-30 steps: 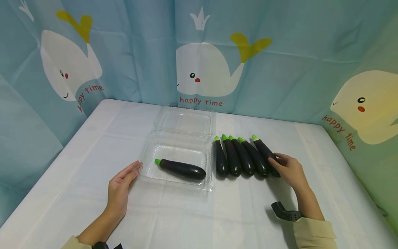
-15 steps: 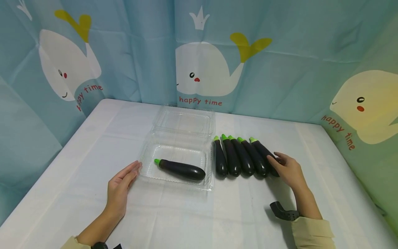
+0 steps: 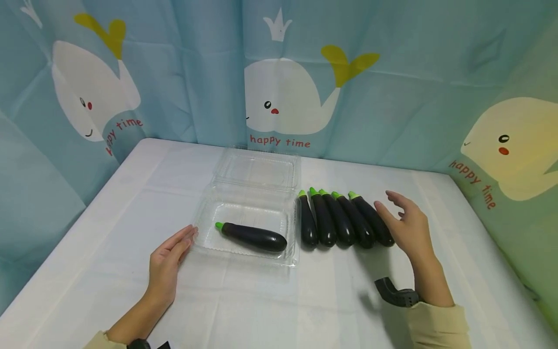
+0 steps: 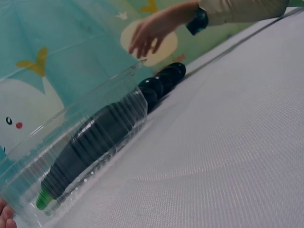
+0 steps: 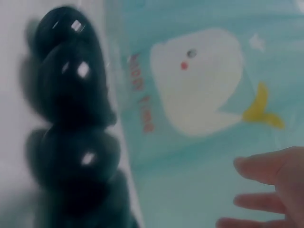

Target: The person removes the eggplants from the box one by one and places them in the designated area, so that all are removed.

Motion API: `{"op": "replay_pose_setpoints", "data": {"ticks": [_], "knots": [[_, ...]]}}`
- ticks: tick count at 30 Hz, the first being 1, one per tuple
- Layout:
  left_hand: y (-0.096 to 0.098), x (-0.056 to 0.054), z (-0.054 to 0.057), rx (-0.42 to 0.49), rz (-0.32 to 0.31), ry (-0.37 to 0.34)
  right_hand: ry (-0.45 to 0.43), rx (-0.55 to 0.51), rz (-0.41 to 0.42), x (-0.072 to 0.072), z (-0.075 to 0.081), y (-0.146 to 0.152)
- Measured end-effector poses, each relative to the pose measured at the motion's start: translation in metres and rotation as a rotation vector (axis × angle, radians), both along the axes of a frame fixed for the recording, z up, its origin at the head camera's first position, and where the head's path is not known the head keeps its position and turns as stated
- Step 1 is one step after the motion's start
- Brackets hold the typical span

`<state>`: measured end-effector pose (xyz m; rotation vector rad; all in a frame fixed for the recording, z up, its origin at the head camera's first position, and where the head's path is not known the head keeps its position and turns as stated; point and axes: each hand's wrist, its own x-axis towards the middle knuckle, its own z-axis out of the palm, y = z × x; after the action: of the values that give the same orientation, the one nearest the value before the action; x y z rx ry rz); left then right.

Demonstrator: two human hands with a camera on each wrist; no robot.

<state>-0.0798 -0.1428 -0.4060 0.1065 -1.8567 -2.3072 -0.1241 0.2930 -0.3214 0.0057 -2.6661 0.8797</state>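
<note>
A clear plastic clamshell container (image 3: 241, 256) lies opened out, with one dark eggplant (image 3: 255, 237) in its base, green stem to the left. My left hand (image 3: 166, 264) touches the container's left edge with extended fingers; its fingertips (image 4: 5, 216) show beside the container's wall in the left wrist view. Several more eggplants (image 3: 342, 220) lie side by side to the right of the container, green stems away from me. My right hand (image 3: 407, 225) is raised at the right end of that row, thumb and fingers apart, holding nothing. The rightmost eggplant (image 3: 370, 218) lies nearest to it.
The container's lid (image 3: 257, 169) lies back toward the curtain. A pale cloth covers the table (image 3: 261, 305). Blue-green curtains (image 3: 209, 72) with printed whales stand behind and at the sides. A dark wrist strap (image 3: 396, 294) is on my right wrist.
My right hand has let go of the rightmost eggplant and lifted, its fingers spreading. That eggplant now lies closer against the row. My left hand and the container stay in place.
</note>
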Motion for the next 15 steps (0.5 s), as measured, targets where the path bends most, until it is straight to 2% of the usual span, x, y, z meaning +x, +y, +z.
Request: {"op": "replay_pose_setpoints", "data": {"ticks": [10, 15], "knots": [[-0.001, 0.001, -0.001, 0.023, -0.005, 0.009, 0.071, -0.041, 0.113, 0.005, 0.026, -0.031], [-0.001, 0.0, -0.002, 0.025, -0.004, 0.013, 0.08, -0.053, 0.16, 0.006, 0.033, -0.046]]}}
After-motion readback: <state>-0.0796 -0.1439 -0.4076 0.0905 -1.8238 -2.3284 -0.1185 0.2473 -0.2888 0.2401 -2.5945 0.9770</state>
